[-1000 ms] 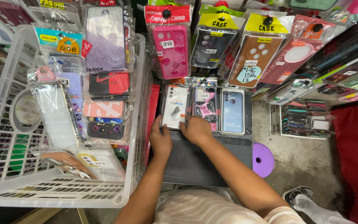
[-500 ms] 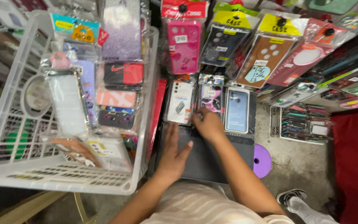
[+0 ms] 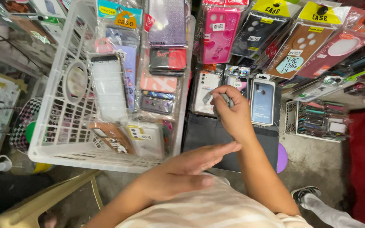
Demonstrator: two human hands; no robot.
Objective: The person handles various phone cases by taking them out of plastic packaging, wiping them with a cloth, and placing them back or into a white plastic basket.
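Small grey item (image 3: 226, 99) sits pinched in my right hand (image 3: 233, 114), fingers curled tight round it; can't tell what it is, too small & half hidden. That hand is up over the row of packaged phone cases: white one (image 3: 204, 92) just left of it, blue one (image 3: 262, 102) just right, a patterned one (image 3: 237, 80) behind my knuckles. Under it lies a dark flat box (image 3: 216, 135), w/ a purple round thing (image 3: 281, 157) poking out at its right edge.

My left hand (image 3: 182, 173) is flat & wide open, fingers straight & together, palm sideways, holding nothing, hovering nearer my chest, above the box's front edge.

Left of all this, a white plastic basket (image 3: 64, 139) holds more cases in clear bags. Pink case (image 3: 219, 36) & brown case (image 3: 294, 48) hang up top.
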